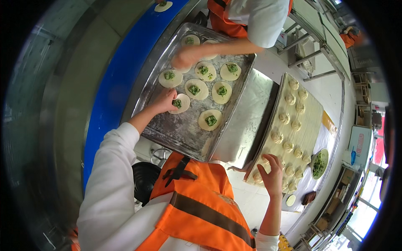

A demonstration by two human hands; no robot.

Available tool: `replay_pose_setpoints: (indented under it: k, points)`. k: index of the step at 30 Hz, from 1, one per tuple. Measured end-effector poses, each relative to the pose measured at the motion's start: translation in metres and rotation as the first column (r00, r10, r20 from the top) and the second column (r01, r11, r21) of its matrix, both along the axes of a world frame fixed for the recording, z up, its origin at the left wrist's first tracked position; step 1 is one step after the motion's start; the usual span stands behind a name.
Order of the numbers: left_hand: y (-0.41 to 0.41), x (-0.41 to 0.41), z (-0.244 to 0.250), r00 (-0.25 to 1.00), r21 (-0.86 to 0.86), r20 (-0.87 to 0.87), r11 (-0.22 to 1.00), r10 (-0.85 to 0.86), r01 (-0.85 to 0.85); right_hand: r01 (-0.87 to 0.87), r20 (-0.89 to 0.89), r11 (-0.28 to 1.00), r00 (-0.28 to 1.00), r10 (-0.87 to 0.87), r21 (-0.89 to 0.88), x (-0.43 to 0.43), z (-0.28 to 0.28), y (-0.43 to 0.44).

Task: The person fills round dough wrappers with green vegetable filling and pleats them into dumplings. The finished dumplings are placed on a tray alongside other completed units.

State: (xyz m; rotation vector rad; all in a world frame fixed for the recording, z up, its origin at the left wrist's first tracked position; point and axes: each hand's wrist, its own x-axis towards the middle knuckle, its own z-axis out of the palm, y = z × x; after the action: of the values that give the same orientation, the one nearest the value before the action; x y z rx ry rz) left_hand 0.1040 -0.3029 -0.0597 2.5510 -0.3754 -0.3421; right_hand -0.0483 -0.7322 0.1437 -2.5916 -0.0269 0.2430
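My left hand (164,101) is at the left edge of a round dough wrapper (184,103) topped with green filling, its thumb and fingers pinched there. That wrapper is on a floured metal tray (169,130), among several others such as one wrapper (204,126) nearer my body. Off to the right, my right hand (272,175) hovers with thumb and fingers apart over the near end of a board (309,120). Rows of pleated buns (277,137) cover that board, and a few sit close to my fingertips.
Across the tray reaches a co-worker's blurred hand (183,59). A blue conveyor belt (121,75) runs along the left, with another filled wrapper (163,6) at its far end. Right of the board stand a bowl of green filling (319,164) and a flat dough round (290,200).
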Motion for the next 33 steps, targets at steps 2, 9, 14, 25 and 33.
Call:
replay_pose_setpoints:
  k: [2, 9, 14, 25, 33]
  points:
    - [-0.007, -0.003, 0.009, 0.992, -0.072, -0.120, 0.996, 0.038, -0.047, -0.033, 0.023, 0.999, 0.999, 0.032, 0.034, 0.002, -0.006, 0.023]
    - [-0.019, -0.036, 0.027, 0.796, -0.404, -0.547, 0.751, 0.260, -0.523, -0.208, 0.111, 0.970, 0.975, 0.194, 0.123, 0.017, -0.013, 0.080]
    - [-0.075, -0.091, 0.115, 0.566, -0.576, -0.815, 0.077, -0.123, -0.814, 0.039, -0.095, 0.770, 0.995, 0.029, 0.637, 0.029, -0.047, 0.119]
    - [-0.161, -0.137, 0.151, 0.547, -0.551, -0.827, -0.012, -0.128, -0.835, -0.210, 0.345, 0.847, 0.938, 0.034, 0.489, 0.005, -0.043, 0.105]
    - [-0.185, -0.149, 0.159, 0.563, -0.572, -0.812, 0.022, -0.154, -0.820, 0.296, -0.333, 0.398, 0.943, 0.023, 0.868, 0.009, -0.043, 0.080]
